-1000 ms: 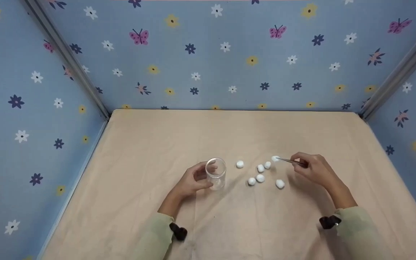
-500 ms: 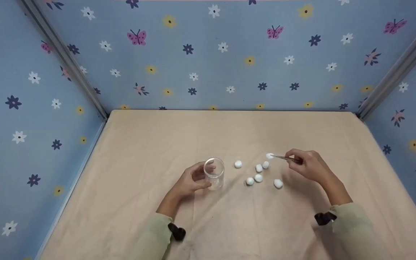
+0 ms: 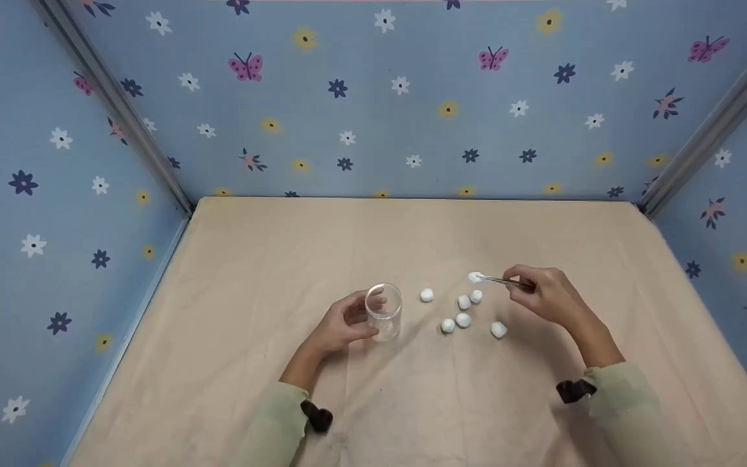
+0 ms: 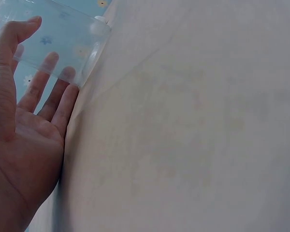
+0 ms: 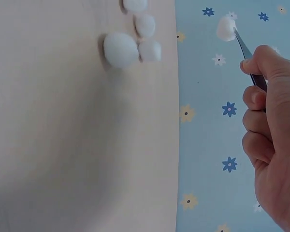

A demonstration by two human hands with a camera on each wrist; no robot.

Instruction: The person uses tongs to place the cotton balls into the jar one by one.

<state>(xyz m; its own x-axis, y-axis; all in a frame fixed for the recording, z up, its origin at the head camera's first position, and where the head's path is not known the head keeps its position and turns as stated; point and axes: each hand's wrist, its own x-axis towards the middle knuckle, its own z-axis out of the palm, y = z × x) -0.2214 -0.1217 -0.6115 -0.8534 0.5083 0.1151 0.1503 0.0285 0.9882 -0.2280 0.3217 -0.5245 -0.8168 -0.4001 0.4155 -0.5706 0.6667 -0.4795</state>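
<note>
My left hand (image 3: 342, 324) holds a clear, upright glass or plastic cup (image 3: 384, 318) on the table, thumb on the near side and fingers behind it. In the left wrist view the thumb and fingers curve about the cup (image 4: 63, 38). My right hand (image 3: 548, 295) pinches metal tweezers (image 3: 506, 281) between thumb and forefinger, other fingers curled in. A white cotton ball (image 3: 475, 277) sits in the tweezer tips, raised over the table; the right wrist view shows this cotton ball (image 5: 226, 29) too. Several more cotton balls (image 3: 463, 320) lie on the cloth between the hands.
A beige cloth (image 3: 283, 253) covers the table. Blue panels with flowers and butterflies (image 3: 373, 97) stand at the back and both sides, joined by grey metal posts (image 3: 120, 104). One cotton ball (image 3: 426, 295) lies apart, closest to the cup.
My right hand has moved left and slightly away from me, carrying the tweezers and the cotton ball. The left hand and the cup stay in place; the view has shifted slightly.
</note>
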